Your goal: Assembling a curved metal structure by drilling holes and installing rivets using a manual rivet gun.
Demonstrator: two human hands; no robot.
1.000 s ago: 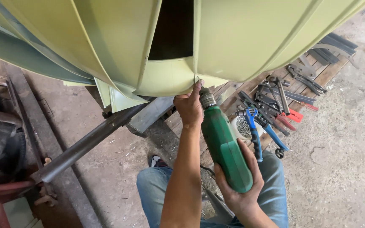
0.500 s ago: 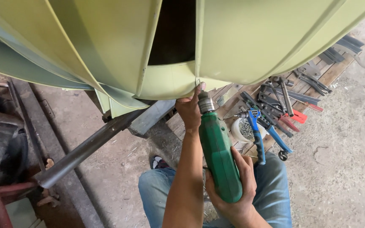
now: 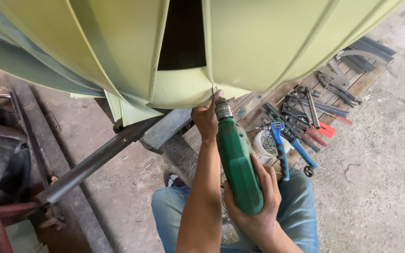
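My right hand [image 3: 254, 206] grips the rear of a green power drill [image 3: 235, 159], whose chuck points up at the lower edge of a pale green sheet-metal body [image 3: 268, 42]. My left hand [image 3: 206, 117] presses its fingers against that edge right beside the drill's tip, at a seam below a dark rectangular opening [image 3: 183, 35]. I am crouched in blue jeans under the drill.
A wooden pallet [image 3: 362, 82] to the right holds pliers, metal snips, a blue-handled riveter [image 3: 282, 145] and a white cup of rivets [image 3: 264, 143]. A steel bar [image 3: 94, 159] slants across the concrete floor at left. Rusty machinery sits at the far left.
The drill has swung more upright and its tip now meets the panel edge by my left fingers. The view shifted slightly.
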